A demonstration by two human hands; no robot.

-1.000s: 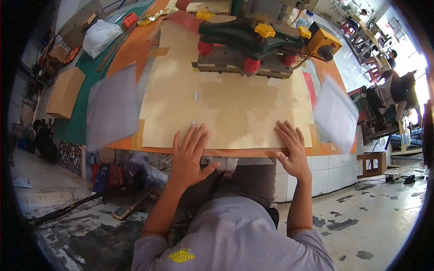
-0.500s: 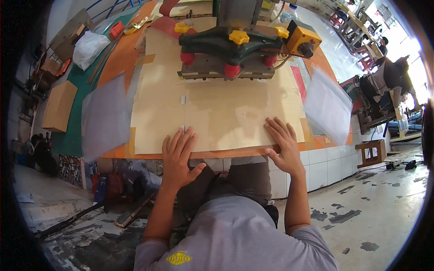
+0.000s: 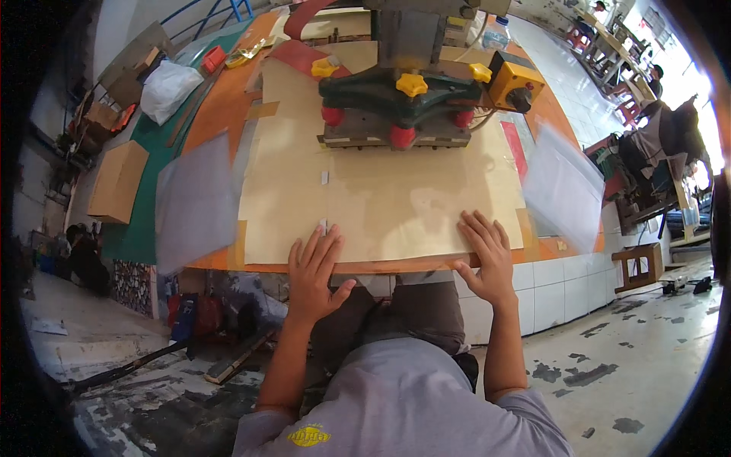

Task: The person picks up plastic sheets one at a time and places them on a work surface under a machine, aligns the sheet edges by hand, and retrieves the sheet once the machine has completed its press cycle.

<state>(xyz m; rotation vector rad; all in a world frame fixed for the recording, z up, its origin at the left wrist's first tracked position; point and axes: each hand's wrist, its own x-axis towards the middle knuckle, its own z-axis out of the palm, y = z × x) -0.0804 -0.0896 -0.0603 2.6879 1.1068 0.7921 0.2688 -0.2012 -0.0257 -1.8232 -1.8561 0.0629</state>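
Note:
My left hand rests at the front edge of a tan board, its fingers spread over the surface beside a small white strip and another like it at the fingertips. Farther right, my right hand lies on the same front edge, fingers stretched out and thumb apart. Neither hand holds anything. Beyond them stands a press head with dark green arms, yellow star knobs and red feet. A flat plate sits under it, just above the board.
Stacks of clear plastic sheets lie left and right of the board. A yellow control box is fixed beside the press. At the left are a cardboard box and a white plastic bag. People sit far off at the right.
The whole view has shifted, so the scene sits slightly farther right and lower. Both hands keep their places on the front edge of the board.

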